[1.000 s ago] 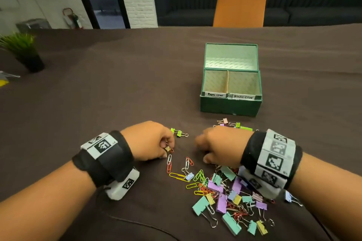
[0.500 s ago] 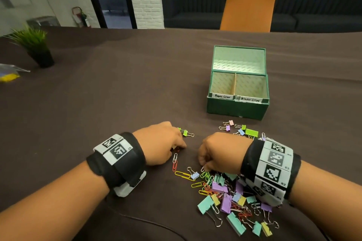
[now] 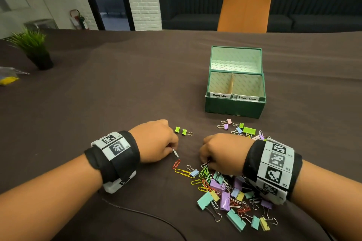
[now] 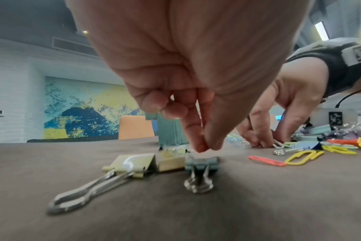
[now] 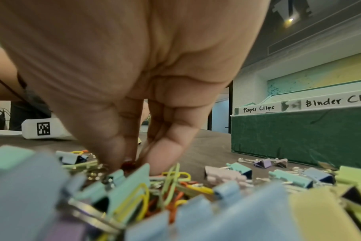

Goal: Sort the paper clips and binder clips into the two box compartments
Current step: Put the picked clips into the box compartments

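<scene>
L hand (image 3: 154, 141) grip pinches white clip (image 3: 175, 152); R hand (image 3: 221, 152) grip pinches clip (image 3: 205, 164) at pile (image 3: 231, 193), lower right. Risk: snagged neighbours lift, wrong compartment in box (image 3: 235, 106).

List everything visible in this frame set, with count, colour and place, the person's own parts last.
box: one, green, lid open, two compartments labelled Paper Clips and Binder Clips, both look empty; far right of table.
binder clips: many, teal, purple, yellow, blue; piled under the right wrist, more scattered before the box.
paper clips: several, red, yellow, green, orange; at the pile's left edge.
green binder clips: two, beside the left hand.
table: one, dark brown cloth.
potted plant: one, green, far left.
chair: one, orange, behind the table.
left hand: fingers pinch a small pale clip.
right hand: fingers pinch at clips at the pile's edge.
</scene>
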`<state>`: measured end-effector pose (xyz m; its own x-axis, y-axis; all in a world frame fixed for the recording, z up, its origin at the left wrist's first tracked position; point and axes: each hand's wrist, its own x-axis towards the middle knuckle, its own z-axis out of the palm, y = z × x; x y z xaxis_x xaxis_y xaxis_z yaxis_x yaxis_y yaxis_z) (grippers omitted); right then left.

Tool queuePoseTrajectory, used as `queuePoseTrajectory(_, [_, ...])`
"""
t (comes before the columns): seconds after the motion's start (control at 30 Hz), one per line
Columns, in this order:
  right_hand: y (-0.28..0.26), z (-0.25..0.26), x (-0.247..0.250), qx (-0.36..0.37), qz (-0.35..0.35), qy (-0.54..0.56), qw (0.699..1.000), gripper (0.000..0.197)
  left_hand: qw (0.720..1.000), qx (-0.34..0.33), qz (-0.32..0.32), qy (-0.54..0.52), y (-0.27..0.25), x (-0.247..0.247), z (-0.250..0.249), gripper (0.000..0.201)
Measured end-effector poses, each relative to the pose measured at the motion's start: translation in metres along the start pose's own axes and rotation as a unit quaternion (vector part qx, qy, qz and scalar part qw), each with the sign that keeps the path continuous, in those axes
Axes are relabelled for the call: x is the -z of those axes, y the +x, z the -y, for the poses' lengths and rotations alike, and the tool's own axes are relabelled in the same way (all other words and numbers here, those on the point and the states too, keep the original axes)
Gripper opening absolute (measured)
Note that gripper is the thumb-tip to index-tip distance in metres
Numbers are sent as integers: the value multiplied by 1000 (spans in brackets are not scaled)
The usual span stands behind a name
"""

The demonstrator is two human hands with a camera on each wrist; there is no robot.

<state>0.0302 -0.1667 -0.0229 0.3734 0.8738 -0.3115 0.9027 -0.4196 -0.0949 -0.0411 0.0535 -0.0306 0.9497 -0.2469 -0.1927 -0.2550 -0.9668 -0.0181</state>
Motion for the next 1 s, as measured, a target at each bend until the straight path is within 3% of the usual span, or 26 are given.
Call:
queuePoseTrajectory(0.1, [-4, 0, 1, 6, -8, -7, 1000, 14, 998, -25, -52, -28, -5, 2, -5, 18])
queuePoseTrajectory(0.3, [-8, 9, 0, -8, 14, -9, 1000, 25, 997, -67, 44, -3, -17, -3, -27, 35])
queuePoseTrajectory(0.4, [-7, 17, 0, 0, 51, -17, 999, 34, 997, -46, 63, -1, -22, -2, -37, 40])
queuePoseTrajectory(0.47, [-6, 21, -1, 16, 58, -28, 998, 30, 996, -26, 88, 4, -22, -1, -43, 45])
queuePoseTrajectory(0.6, [-2, 23, 0, 33, 65, 5, 997, 13, 995, -26, 101, -12, -17, 1, -54, 26])
queuePoseTrajectory(0.8, [0, 14, 3, 26, 66, 100, 992, 16, 994, -10, 93, -63, -15, 0, -44, 12])
queuePoseTrajectory(0.9, [2, -12, 14, 10, 0, 179, 984, 10, 992, 32, 49, -109, -2, 11, -35, 12])
queuePoseTrajectory(1.0, [13, -56, 40, -62, -179, 234, 954, 11, 978, 91, -79, -173, 30, 27, -26, 8])
